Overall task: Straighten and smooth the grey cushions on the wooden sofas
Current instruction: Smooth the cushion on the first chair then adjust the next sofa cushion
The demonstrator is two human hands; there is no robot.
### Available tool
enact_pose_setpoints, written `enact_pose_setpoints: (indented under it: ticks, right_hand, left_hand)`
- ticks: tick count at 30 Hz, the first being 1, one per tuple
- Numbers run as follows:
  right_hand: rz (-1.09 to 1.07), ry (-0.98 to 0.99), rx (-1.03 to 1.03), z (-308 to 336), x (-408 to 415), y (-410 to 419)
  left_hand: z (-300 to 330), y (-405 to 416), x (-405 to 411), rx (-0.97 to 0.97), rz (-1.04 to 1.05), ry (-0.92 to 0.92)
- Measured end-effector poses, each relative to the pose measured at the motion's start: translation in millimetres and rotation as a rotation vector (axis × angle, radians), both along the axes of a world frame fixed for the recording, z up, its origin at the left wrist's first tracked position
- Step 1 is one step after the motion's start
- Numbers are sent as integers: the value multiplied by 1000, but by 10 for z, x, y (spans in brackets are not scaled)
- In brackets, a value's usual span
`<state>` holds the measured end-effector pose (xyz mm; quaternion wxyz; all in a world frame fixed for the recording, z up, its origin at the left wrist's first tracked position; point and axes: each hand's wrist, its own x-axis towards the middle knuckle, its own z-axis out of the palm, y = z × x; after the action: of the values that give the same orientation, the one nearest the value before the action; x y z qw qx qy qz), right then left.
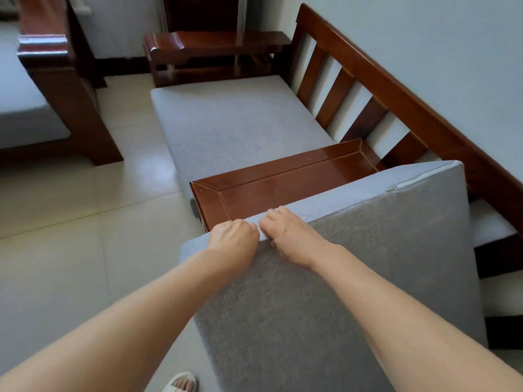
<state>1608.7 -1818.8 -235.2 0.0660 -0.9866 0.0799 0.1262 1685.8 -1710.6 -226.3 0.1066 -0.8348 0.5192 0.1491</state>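
A thick grey seat cushion [353, 278] is tilted up off the wooden sofa frame [283, 182], its far edge raised, a zip visible at its upper right corner. My left hand [235, 236] and my right hand [285, 236] sit side by side on that raised edge, both with fingers curled over it, gripping the fabric. Beyond the bare wooden seat panel lies a second grey cushion [240, 123], flat on the same sofa.
The slatted sofa back [368, 89] runs along the white wall on the right. A wooden side table [215, 52] stands at the sofa's far end. Another wooden sofa with a grey cushion [22, 108] is at left. Tiled floor [85, 222] lies between. A slippered foot [181, 383] shows below.
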Motion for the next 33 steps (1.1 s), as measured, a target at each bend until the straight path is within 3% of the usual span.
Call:
enact_pose_setpoints:
  ticks: [6, 12, 18, 23, 26, 33]
  right_hand:
    - [54, 98, -50, 93, 9, 5]
    - [-98, 83, 190, 11, 298, -90]
    - [-123, 265, 165, -443, 931, -76]
    - [-121, 560, 135, -776, 1156, -96]
    - [-148, 580, 133, -828, 1165, -69]
    - [-180, 602, 133, -792, 1161, -37]
  left_hand:
    - [-9, 54, -97, -47, 150, 65]
    - [-260, 196, 310, -248, 366, 247]
    - [-835, 222, 841, -26, 364, 331]
    - [-1161, 216, 1027, 78, 429, 584]
    - [-1193, 181, 974, 62, 459, 673]
    - [-1178, 131, 866, 18, 498, 625]
